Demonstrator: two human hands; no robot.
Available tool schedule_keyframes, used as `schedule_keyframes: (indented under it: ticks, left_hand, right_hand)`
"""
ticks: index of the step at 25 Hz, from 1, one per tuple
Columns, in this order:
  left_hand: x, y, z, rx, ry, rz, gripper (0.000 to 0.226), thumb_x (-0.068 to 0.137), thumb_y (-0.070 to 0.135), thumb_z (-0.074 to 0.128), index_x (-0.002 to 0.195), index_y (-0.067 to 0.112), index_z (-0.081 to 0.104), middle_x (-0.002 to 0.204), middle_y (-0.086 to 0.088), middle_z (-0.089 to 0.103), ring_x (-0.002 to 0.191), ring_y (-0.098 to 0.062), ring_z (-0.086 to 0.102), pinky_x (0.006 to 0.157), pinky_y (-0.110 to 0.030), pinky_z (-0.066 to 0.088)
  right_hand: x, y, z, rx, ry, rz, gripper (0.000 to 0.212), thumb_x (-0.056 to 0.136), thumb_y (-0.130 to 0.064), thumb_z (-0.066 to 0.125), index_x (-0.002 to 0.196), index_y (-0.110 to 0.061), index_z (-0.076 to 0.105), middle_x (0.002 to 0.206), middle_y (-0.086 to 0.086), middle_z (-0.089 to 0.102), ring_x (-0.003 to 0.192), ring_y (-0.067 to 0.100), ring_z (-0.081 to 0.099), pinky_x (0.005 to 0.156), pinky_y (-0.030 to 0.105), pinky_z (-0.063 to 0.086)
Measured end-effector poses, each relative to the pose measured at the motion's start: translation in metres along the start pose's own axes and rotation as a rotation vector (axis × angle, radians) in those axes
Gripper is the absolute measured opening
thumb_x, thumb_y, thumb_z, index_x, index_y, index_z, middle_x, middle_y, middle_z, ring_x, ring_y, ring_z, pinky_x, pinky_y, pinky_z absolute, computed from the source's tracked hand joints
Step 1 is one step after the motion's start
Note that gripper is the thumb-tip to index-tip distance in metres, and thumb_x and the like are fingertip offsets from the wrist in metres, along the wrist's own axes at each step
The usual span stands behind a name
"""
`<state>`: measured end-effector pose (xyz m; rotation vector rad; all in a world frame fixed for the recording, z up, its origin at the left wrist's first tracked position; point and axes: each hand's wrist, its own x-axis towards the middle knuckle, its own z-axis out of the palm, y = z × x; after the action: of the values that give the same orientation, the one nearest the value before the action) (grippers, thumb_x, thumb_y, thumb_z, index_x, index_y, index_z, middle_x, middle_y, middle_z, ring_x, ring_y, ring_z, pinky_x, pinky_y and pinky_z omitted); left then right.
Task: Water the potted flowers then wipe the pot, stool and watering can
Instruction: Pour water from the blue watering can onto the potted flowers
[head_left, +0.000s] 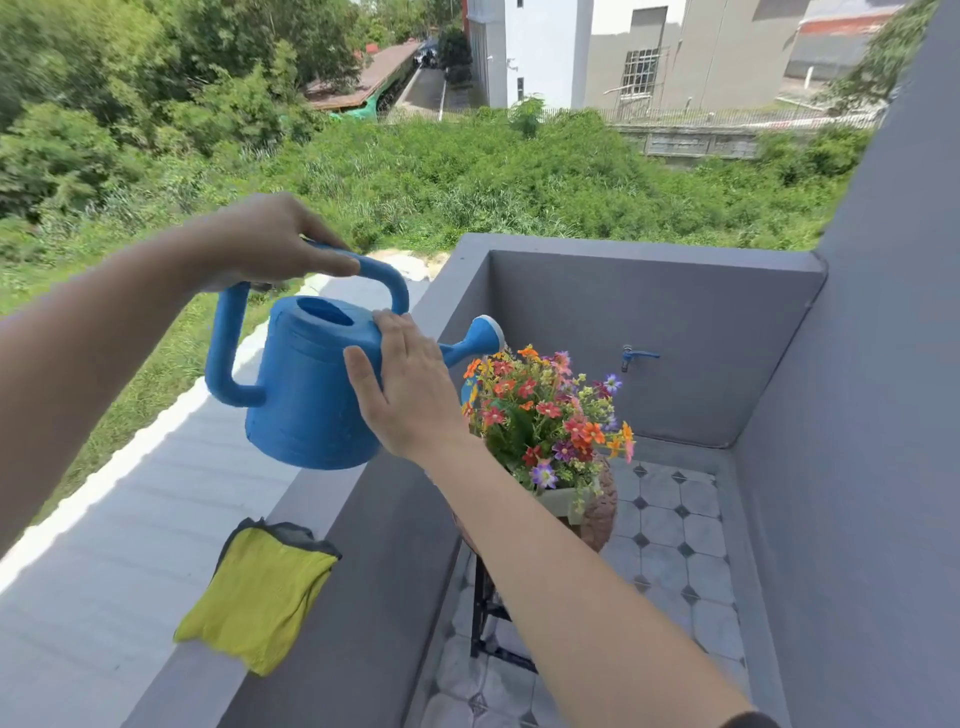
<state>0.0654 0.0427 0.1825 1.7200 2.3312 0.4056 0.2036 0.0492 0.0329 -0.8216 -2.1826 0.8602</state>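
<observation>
The stiff, likely heavy watering can (306, 395) is gripped at its handle by the left hand (270, 239), steadied by the flat-fingered right hand (410, 400).

A yellow cloth (260, 597) is laid flat on the grey ledge (187, 701), left of the pot (600, 512) and nearer the camera. The pot is carried by a black stool (485, 613), largely hidden beneath it, which is stood on the tiled floor (670, 525).
</observation>
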Motion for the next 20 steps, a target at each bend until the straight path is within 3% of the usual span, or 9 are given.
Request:
schedule_keyframes:
  ticks: [6,10,12,14,16,17,18,20]
  left_hand:
    - [-0.015,-0.069,0.056,-0.452,0.142,-0.141,0.021,0.085,0.031,0.068,0.103,0.021,0.072,0.054,-0.003,0.031,0.045,-0.017,0.022,0.036,-0.018,0.023]
    - [-0.025,-0.076,0.091,-0.52,0.363,-0.194,0.024,0.086,0.033,0.064,0.107,0.024,0.072,0.061,-0.003,0.05,0.047,-0.019,0.04,0.053,-0.027,0.038]
    - [-0.028,-0.083,0.106,-0.491,0.472,-0.22,0.027,0.088,0.031,0.06,0.11,0.019,0.072,0.077,-0.001,0.063,0.066,-0.02,0.058,0.068,-0.031,0.046]
    - [-0.029,-0.093,0.12,-0.47,0.551,-0.229,0.025,0.091,0.029,0.056,0.104,0.016,0.073,0.081,0.0,0.065,0.079,-0.02,0.061,0.076,-0.034,0.048]
    - [-0.025,-0.103,0.131,-0.473,0.602,-0.257,0.02,0.093,0.027,0.053,0.081,0.027,0.07,0.069,0.006,0.057,0.073,-0.017,0.053,0.072,-0.03,0.045]
    - [-0.022,-0.109,0.137,-0.47,0.616,-0.278,0.026,0.093,0.027,0.052,0.071,0.037,0.06,0.064,0.01,0.051,0.071,-0.015,0.049,0.067,-0.027,0.041]
    - [-0.019,-0.115,0.143,-0.464,0.625,-0.291,0.03,0.094,0.027,0.051,0.066,0.039,0.053,0.061,0.01,0.048,0.069,-0.015,0.047,0.064,-0.024,0.039]
    - [-0.012,-0.127,0.155,-0.463,0.644,-0.294,0.025,0.095,0.027,0.048,0.074,0.028,0.062,0.059,-0.001,0.054,0.062,-0.02,0.048,0.06,-0.023,0.037]
  right_hand:
    - [0.004,0.011,0.034,-0.02,-0.042,0.073,0.063,0.099,-0.045,0.028,0.149,-0.007,0.024,0.158,0.009,0.026,0.148,0.024,0.016,0.122,0.043,0.011]
    - [0.018,0.028,0.047,-0.082,-0.1,0.122,0.067,0.098,-0.051,0.022,0.152,-0.011,0.016,0.163,0.006,0.014,0.151,0.021,0.004,0.123,0.04,0.003]
    - [0.028,0.035,0.061,-0.113,-0.147,0.125,0.066,0.099,-0.05,0.021,0.153,-0.014,0.013,0.164,0.004,0.009,0.152,0.02,0.002,0.121,0.039,0.002]
    - [0.04,0.041,0.079,-0.134,-0.178,0.129,0.064,0.1,-0.048,0.021,0.154,-0.014,0.012,0.164,0.003,0.006,0.152,0.02,0.002,0.121,0.039,0.004]
    - [0.055,0.047,0.095,-0.166,-0.219,0.125,0.063,0.1,-0.046,0.021,0.154,-0.014,0.012,0.164,0.003,0.005,0.152,0.02,0.002,0.121,0.039,0.004]
    - [0.062,0.051,0.102,-0.187,-0.249,0.117,0.062,0.1,-0.045,0.02,0.154,-0.015,0.011,0.164,0.002,0.004,0.152,0.02,0.001,0.121,0.039,0.004]
    - [0.069,0.055,0.109,-0.205,-0.277,0.108,0.062,0.101,-0.045,0.02,0.154,-0.015,0.011,0.164,0.001,0.003,0.152,0.019,0.001,0.121,0.038,0.004]
    - [0.077,0.064,0.12,-0.229,-0.303,0.089,0.061,0.101,-0.043,0.019,0.154,-0.016,0.011,0.164,0.001,0.003,0.152,0.018,0.001,0.122,0.038,0.005]
